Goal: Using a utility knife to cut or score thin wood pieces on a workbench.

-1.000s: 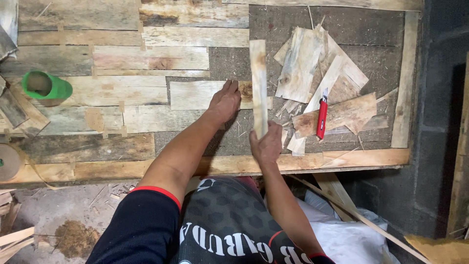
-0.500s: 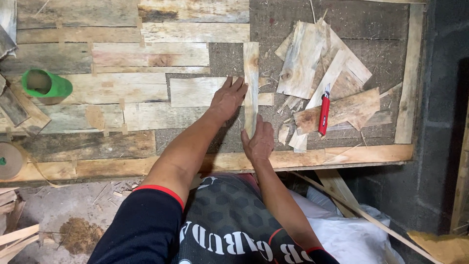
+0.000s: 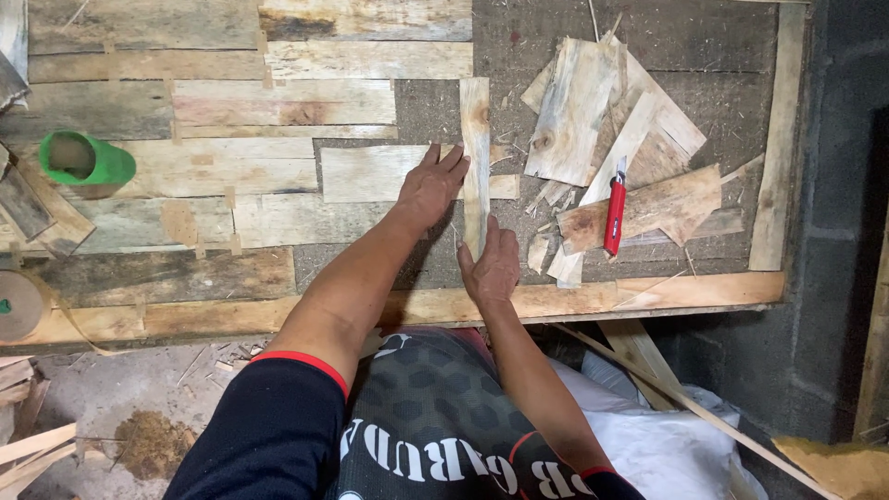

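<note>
A narrow upright wood veneer strip (image 3: 476, 139) lies on the dark board (image 3: 704, 37), crossing a pale horizontal veneer piece (image 3: 370, 174). My left hand (image 3: 431, 188) presses flat on that horizontal piece, fingertips against the strip's left edge. My right hand (image 3: 493, 266) rests over the strip's lower end, fingers curled around it. Several veneer planks (image 3: 278, 102) are laid side by side across the left part of the board.
A red utility knife (image 3: 614, 206) lies on a heap of loose veneer scraps (image 3: 602, 120) at the right. A green cup (image 3: 85, 159) stands at the left, a tape roll (image 3: 17, 304) at the lower left. A wooden frame rail (image 3: 602, 298) runs along the near edge.
The upright strip has shifted a little to the left, closer to the laid planks. Both hands have moved with it and stay on the wood.
</note>
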